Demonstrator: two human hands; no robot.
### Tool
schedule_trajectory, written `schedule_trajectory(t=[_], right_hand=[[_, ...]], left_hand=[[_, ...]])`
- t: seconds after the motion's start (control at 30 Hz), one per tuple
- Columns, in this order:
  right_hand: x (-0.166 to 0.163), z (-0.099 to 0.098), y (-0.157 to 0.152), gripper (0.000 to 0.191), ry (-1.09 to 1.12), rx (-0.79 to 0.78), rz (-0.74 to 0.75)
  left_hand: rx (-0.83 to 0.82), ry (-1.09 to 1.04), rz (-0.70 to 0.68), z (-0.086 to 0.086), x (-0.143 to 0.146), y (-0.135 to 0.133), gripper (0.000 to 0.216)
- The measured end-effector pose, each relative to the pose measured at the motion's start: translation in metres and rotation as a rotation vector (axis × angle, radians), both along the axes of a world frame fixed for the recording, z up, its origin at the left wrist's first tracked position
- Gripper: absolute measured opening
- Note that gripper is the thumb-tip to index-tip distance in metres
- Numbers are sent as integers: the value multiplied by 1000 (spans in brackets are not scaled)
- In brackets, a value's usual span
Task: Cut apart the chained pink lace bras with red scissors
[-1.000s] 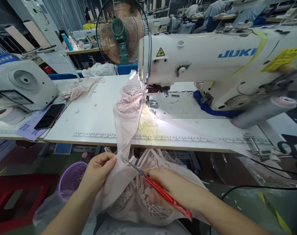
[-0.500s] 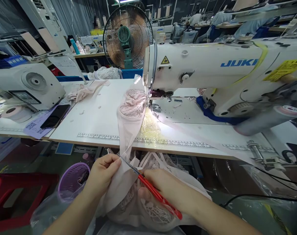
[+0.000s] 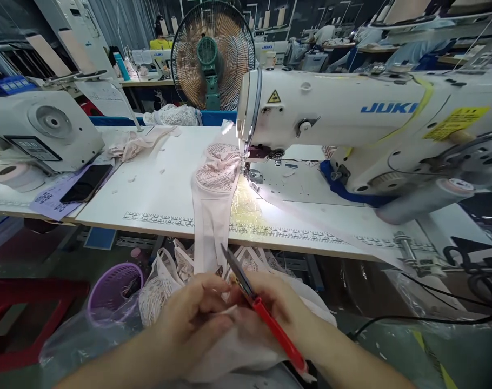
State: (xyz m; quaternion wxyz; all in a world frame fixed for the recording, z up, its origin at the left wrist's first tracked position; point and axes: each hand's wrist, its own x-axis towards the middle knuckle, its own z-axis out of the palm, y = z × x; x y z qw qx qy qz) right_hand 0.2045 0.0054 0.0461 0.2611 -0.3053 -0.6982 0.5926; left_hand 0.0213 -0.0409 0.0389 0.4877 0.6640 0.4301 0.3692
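White tabletop (image 3: 157, 197) stretches behind; below its front edge come a purple basket (image 3: 99, 294), the left hand (image 3: 193, 324), curled and pinching pale fabric (image 3: 230, 351) between the hands, and the right hand (image 3: 286, 308), closed around red-handled scissors (image 3: 276, 331).

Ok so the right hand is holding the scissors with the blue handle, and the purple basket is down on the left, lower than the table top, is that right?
Not quite: the head view shows that the scissors in the right hand have a red handle, not a blue one. The purple basket is down on the left, lower than the table top.
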Motion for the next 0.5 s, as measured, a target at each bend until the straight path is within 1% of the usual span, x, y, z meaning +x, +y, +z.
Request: schedule_trajectory(t=[0.07,0.13,0.2,0.27,0.3,0.37,0.43,0.5], right_hand=[[4,-2,-4,11,-23,62,17],[14,-4,-6,9,-130,223,-26],[31,-6,-6,8,-245,390,-86],[50,-7,-6,9,-300,498,-162],[60,-8,-7,10,-307,524,-207],[77,-11,-10,12,-324,531,-301],[90,-15,-13,12,-371,482,-352],[100,-21,-15,16,-447,436,-417]], left_hand=[[21,60,-69,2,4,0,15],[102,197,-116,2,2,2,15],[215,395,-123,0,-6,6,17],[273,605,-90,-4,-17,9,20],[277,688,-83,-6,-23,11,22],[251,786,-105,-10,-34,13,23],[213,820,-134,-11,-41,15,21],[175,817,-157,-8,-45,17,18]])
